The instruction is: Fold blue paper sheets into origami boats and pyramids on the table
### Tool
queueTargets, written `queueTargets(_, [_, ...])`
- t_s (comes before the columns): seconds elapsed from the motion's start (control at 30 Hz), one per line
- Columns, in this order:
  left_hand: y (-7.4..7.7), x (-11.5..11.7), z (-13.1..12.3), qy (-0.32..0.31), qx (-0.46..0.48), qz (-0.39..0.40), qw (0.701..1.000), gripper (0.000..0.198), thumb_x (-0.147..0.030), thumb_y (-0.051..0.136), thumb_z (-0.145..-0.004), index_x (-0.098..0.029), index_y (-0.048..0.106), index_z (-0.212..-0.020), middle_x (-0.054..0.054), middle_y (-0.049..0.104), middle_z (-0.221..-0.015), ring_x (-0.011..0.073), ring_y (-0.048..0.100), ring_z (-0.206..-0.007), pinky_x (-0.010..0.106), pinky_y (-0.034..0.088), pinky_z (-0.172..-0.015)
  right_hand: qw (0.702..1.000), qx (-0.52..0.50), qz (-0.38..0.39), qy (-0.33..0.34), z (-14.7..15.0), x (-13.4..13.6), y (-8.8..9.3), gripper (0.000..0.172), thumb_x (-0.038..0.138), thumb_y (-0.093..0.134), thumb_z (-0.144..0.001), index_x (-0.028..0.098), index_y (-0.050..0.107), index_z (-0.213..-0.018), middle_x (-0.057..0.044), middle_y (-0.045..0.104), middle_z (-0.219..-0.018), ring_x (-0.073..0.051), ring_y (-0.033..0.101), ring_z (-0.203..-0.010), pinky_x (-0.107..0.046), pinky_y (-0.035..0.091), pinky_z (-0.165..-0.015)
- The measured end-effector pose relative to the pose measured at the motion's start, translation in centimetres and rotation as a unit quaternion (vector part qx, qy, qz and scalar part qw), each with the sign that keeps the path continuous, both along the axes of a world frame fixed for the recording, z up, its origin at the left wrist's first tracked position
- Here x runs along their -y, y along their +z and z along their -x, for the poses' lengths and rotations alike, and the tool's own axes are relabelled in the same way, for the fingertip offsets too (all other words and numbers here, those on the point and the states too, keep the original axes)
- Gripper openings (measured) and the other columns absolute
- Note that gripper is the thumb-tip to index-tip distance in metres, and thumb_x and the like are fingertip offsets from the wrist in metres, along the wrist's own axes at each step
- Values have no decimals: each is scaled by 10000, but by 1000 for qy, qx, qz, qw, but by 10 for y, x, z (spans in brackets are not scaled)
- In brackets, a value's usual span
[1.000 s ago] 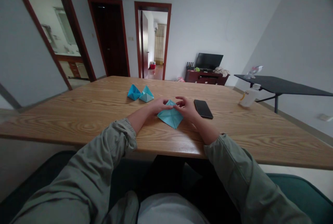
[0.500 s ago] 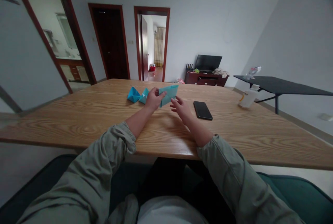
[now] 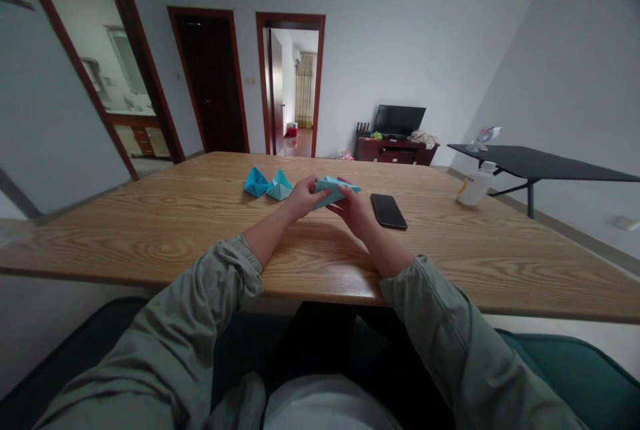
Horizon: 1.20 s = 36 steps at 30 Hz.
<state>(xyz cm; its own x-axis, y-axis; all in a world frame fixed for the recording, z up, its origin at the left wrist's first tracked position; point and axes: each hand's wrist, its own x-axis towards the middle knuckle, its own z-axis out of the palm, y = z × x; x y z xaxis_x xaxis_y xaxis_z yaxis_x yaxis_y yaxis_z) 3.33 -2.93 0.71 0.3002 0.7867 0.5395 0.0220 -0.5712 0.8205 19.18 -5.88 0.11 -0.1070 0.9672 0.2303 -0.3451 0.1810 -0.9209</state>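
Observation:
A folded sheet of light blue paper (image 3: 327, 198) is held above the table between both hands, tilted so that its top edge faces me. My left hand (image 3: 303, 197) pinches its left end with the thumb in front. On the other side my right hand (image 3: 354, 209) grips the paper's right part, thumb near the upper edge and fingers below; some fingertips are hidden. Left of my hands, two folded paper pieces stand on the table: a darker blue one (image 3: 255, 183) and a light blue one (image 3: 279, 186), side by side.
A black phone (image 3: 389, 211) lies on the wooden table (image 3: 200, 230) to the right of my right hand. Farther right stands a whitish translucent jug (image 3: 475, 187). Beyond the table are a black folding table (image 3: 540, 162) and a TV cabinet (image 3: 390, 150).
The paper has tipped flatter and shifted right. My right hand, which was beside it with fingers spread, has closed on it. The light blue folded piece shows more fully.

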Motion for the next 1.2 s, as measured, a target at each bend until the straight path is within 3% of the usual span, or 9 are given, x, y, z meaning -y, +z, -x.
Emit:
queueTargets(0.17, [2,6,5,103,-154,-180,966,187,-349,634,-818,-188,654,-911,17,688,-867,169,626,-845,286,470,-782,997,-66,39,-2,-6,-4,1,306,448,493,-835,213,621,-984,-42,700,-961,-228,642,-967,-401,514,-873])
queueTargets(0.3, [2,4,8,112,-178,-269,940,172,-331,642,-824,-186,669,-912,47,693,-906,187,625,-891,328,466,-844,992,-106,69,8,-4,-8,-1,126,263,549,-794,180,617,-859,-34,698,-826,-178,655,-804,-355,535,-847])
queueTargets(0.4, [2,0,11,110,-165,-304,932,179,-333,670,-805,-187,676,-907,68,676,-965,195,616,-949,359,460,-898,992,-109,63,3,-4,-8,0,82,195,557,-776,167,620,-821,-33,693,-790,-153,651,-742,-313,552,-811])
queueTargets(0.57, [0,-4,17,136,-140,-300,934,197,-311,735,-742,-193,698,-895,117,566,-1237,243,535,-1166,427,421,-1001,998,-61,24,21,-10,-6,0,167,158,614,-719,179,646,-882,-26,701,-910,-150,658,-801,-292,560,-772])
queueTargets(0.7, [-1,-3,20,109,-157,-283,940,196,-320,734,-744,-192,706,-889,128,472,-1376,266,498,-1230,459,405,-1026,998,50,48,-1,-14,-10,-5,196,252,675,-720,193,644,-905,-18,680,-803,-131,643,-679,-242,523,-623])
queueTargets(0.93, [2,2,19,62,-194,-260,944,198,-339,746,-729,-184,710,-847,134,556,-1312,273,510,-1237,447,383,-1044,970,236,-5,-51,-18,-20,-14,319,474,689,-724,203,663,-892,0,638,-696,-109,564,-574,-213,413,-512])
queueTargets(1.2, [-1,0,15,3,-215,-251,944,221,-373,753,-710,-179,707,-804,105,634,-1187,227,598,-1092,375,426,-986,952,279,-97,-80,-17,-23,-18,446,551,622,-760,160,717,-954,-47,703,-865,-157,597,-709,-263,455,-652])
